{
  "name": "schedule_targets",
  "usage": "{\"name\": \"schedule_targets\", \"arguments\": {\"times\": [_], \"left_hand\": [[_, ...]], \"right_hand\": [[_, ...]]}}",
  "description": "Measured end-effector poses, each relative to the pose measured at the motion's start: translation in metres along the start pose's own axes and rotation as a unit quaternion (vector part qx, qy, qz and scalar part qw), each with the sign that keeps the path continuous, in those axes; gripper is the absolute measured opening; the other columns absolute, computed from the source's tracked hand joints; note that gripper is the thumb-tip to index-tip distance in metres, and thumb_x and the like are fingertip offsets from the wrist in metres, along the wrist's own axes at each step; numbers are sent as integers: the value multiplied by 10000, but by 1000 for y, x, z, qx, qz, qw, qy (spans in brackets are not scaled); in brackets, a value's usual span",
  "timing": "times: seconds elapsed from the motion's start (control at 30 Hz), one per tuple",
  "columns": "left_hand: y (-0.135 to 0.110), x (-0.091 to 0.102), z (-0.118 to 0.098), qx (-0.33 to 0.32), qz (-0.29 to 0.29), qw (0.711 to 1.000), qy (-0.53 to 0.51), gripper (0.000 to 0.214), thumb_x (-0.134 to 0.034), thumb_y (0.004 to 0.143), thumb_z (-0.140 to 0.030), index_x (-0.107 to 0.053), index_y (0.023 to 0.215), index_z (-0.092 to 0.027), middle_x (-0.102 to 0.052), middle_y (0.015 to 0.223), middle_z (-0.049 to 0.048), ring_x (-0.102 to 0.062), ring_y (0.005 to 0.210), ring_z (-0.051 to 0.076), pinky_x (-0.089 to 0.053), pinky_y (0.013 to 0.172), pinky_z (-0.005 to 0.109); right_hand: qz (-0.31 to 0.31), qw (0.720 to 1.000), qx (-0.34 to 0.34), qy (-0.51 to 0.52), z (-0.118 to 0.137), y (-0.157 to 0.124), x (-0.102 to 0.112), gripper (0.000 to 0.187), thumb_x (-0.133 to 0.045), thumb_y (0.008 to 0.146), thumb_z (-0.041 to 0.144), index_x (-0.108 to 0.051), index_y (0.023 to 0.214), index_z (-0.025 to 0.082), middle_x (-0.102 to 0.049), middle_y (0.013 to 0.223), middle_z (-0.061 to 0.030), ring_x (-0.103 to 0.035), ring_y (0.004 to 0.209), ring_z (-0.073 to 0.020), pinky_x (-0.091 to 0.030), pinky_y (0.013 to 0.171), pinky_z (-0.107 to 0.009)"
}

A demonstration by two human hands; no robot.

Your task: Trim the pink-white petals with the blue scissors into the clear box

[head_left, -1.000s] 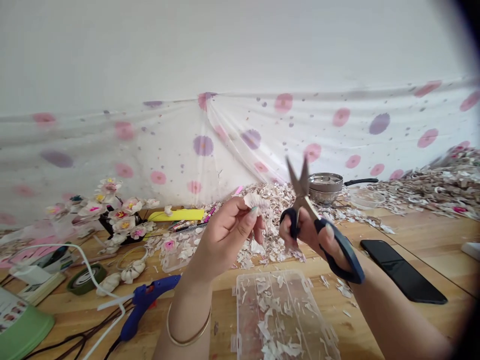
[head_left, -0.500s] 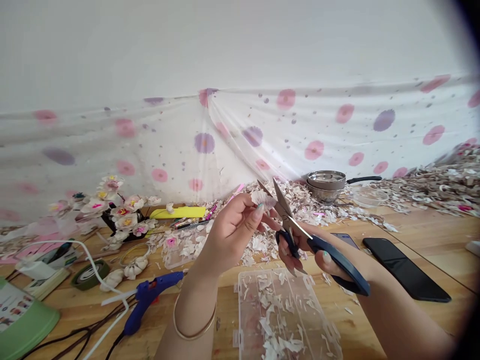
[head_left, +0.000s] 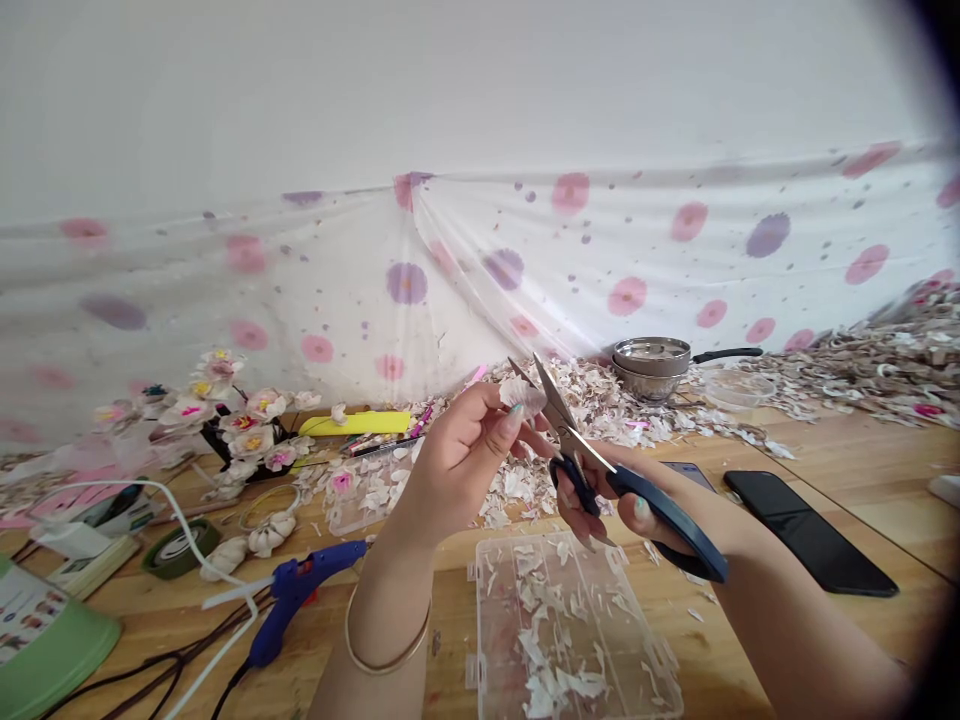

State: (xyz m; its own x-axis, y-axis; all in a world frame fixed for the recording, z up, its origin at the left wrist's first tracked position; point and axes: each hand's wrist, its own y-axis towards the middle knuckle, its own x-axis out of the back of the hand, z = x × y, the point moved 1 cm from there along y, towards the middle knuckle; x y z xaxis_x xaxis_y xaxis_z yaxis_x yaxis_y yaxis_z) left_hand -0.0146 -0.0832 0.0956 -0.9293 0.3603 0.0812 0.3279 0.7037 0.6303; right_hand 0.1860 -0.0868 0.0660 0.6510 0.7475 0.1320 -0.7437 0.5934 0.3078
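Between the thumb and fingers of my left hand (head_left: 466,455) is a pale, purple-veined piece of garlic skin (head_left: 520,393), its edge turned towards the scissors. My right hand (head_left: 637,490) grips dark blue-handled scissors (head_left: 568,420) by the loops. Their blades are parted and point up, right beside the garlic skin. Below both hands lies a clear divided plastic box (head_left: 491,600), with white scraps (head_left: 551,650) strewn over it.
A heap of dry skins (head_left: 592,395) runs along the floral curtain. Left are garlic bulbs (head_left: 271,535), a blue glue gun (head_left: 296,600), cords, green tape (head_left: 178,548) and handmade flowers (head_left: 244,425). Metal bowls (head_left: 651,368) and a black phone (head_left: 810,530) are on the right.
The scissors have shifted slightly left and their blades have come a little closer together. My left hand keeps its pinch on the garlic skin.
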Motion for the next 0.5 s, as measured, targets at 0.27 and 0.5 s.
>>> {"name": "schedule_targets", "arguments": {"times": [0.27, 0.5], "left_hand": [[1, 2, 1, 12, 2, 1000, -9, 125, -538, 972, -257, -629, 1002, -178, -667, 845, 15, -665, 738, 90, -539, 692, 193], [2, 5, 2, 42, 2, 999, -2, 141, -563, 949, -293, -601, 915, -162, -648, 828, 20, -644, 674, 100, -530, 636, 213]], "right_hand": [[-2, 1000, -17, -7, 6, -4, 5, 485, -633, 841, 614, -516, 949, 156, -478, 721, -1, -421, 629, -126, -351, 581, -268], [-22, 999, -33, -24, 9, -6, 10, 474, -669, 799, 627, -560, 854, 168, -504, 705, 0, -441, 603, -123, -405, 550, -252]]}}
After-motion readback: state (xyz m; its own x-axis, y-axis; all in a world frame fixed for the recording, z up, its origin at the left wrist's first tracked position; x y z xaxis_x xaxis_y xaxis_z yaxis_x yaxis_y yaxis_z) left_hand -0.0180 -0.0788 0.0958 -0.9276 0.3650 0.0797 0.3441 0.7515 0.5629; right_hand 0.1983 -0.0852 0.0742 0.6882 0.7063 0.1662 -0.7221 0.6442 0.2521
